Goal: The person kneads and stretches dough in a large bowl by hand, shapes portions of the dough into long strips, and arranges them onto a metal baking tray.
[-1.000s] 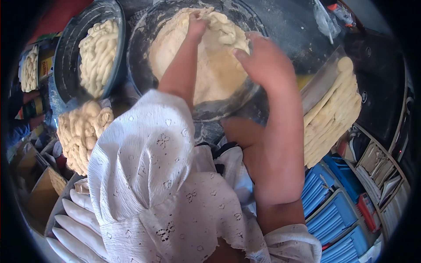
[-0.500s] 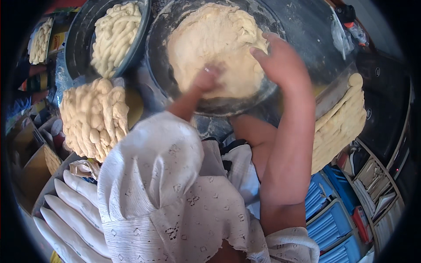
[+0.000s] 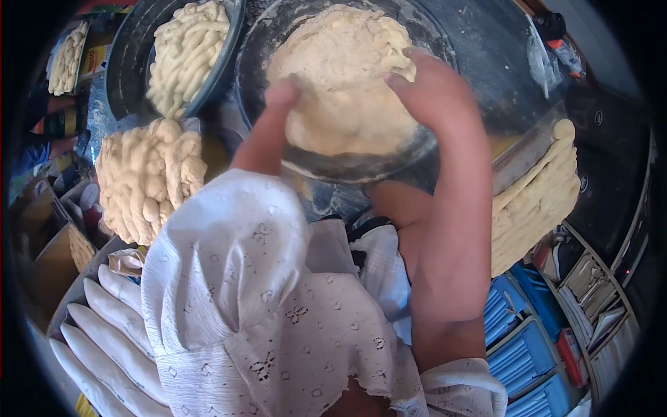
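A big pale, flour-dusted mass of dough lies in a wide dark basin at the far middle. Its lower part looks smooth and bulges toward me, with a crease across the middle. My left hand is at the dough's left edge, its fingers blurred and mostly hidden. At the right edge, my right hand is closed around a ragged fold of the dough, thumb on the near side and fingers on the far side.
Left of the basin, a second dark tub holds pale dough ropes. Nearer is a lumpy dough-coloured heap. A flat dough-like slab stands at right. Long white shapes and blue trays flank my body.
My left hand has moved left, from the lower middle of the dough to its left edge. The near part of the dough now bulges more; my right hand stays about where it was.
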The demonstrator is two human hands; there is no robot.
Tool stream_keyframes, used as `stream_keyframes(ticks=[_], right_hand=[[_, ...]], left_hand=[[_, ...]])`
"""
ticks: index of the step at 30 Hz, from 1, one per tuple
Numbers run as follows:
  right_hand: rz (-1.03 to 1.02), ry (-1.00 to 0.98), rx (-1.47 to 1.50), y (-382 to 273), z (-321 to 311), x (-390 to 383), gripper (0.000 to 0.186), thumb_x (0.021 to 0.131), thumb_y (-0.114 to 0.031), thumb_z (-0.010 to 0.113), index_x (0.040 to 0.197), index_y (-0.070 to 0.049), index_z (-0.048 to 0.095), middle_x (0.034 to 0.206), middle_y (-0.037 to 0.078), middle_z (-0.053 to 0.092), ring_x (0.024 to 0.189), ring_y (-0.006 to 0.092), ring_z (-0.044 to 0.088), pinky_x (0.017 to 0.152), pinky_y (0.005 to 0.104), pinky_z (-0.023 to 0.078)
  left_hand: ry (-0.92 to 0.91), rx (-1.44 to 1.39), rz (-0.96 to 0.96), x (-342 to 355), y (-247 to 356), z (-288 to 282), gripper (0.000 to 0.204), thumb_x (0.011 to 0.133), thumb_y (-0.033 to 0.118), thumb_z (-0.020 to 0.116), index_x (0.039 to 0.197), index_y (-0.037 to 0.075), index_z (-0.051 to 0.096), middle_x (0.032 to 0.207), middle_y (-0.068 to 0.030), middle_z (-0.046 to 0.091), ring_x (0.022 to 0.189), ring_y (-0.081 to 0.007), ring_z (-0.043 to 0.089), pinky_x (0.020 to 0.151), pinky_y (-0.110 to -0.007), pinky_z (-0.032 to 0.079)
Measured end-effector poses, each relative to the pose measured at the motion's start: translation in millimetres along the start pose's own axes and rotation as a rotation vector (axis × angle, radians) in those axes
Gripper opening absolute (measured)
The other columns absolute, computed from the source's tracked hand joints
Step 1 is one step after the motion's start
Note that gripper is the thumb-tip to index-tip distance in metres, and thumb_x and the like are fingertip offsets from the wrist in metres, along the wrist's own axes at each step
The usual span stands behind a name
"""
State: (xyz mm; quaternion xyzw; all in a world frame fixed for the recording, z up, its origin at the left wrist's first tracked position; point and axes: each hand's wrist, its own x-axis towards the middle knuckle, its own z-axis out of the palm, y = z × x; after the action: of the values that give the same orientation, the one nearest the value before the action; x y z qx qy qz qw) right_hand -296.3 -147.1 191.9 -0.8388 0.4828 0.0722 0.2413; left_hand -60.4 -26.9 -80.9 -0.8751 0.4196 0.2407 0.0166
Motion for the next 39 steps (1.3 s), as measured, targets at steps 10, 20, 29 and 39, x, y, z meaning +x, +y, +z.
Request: stream_keyframes(ticks=[10,20,29,39], right_hand=[[0.02,-0.085,-0.002,-23,5,11,0.057,0.081,-0.039,0.055,0.126,-0.007,0.045,0.125,0.015,0.049,0.115,0.0306,0.047,0.095,0.0379,0.038],[-0.045,-0.216,-0.061,-64,10,13,0.056,0.081,-0.038,0.055,0.127,-0.008,0.045,0.124,0.016,0.05,0.114,0.0308,0.048,0.094,0.0379,0.039],[-0.125,-0.021,-0.08,-64,10,8,0.044,0.08,-0.032,0.058,0.116,-0.006,0.052,0.108,0.015,0.057,0.1,0.0283,0.056,0.081,0.0378,0.047],[-0.078,-0.13,-0.088,-62,19,13,0.054,0.08,-0.039,0.056,0.124,-0.007,0.047,0.12,0.017,0.052,0.111,0.031,0.049,0.093,0.0376,0.04]], left_hand=[[-0.07,-0.571,0.429,-6,-8,-133,0.028,0.073,0.027,0.058,0.09,0.006,0.066,0.085,-0.0104,0.065,0.081,-0.024,0.062,0.067,-0.034,0.049],[0.388,-0.429,-0.014,51,-22,38,0.071,0.068,0.035,0.073,0.123,0.001,0.045,0.107,-0.0158,0.058,0.088,-0.0232,0.061,0.075,-0.033,0.05],[-0.169,-0.586,-0.166,59,-31,24,0.079,0.065,0.022,0.072,0.13,-0.004,0.037,0.106,-0.0153,0.058,0.078,-0.0219,0.062,0.072,-0.032,0.05],[-0.592,-1.907,-0.302,-42,-6,-15,0.028,0.082,0.02,0.054,0.103,0.001,0.054,0.092,-0.0108,0.061,0.084,-0.0243,0.061,0.074,-0.036,0.05]])
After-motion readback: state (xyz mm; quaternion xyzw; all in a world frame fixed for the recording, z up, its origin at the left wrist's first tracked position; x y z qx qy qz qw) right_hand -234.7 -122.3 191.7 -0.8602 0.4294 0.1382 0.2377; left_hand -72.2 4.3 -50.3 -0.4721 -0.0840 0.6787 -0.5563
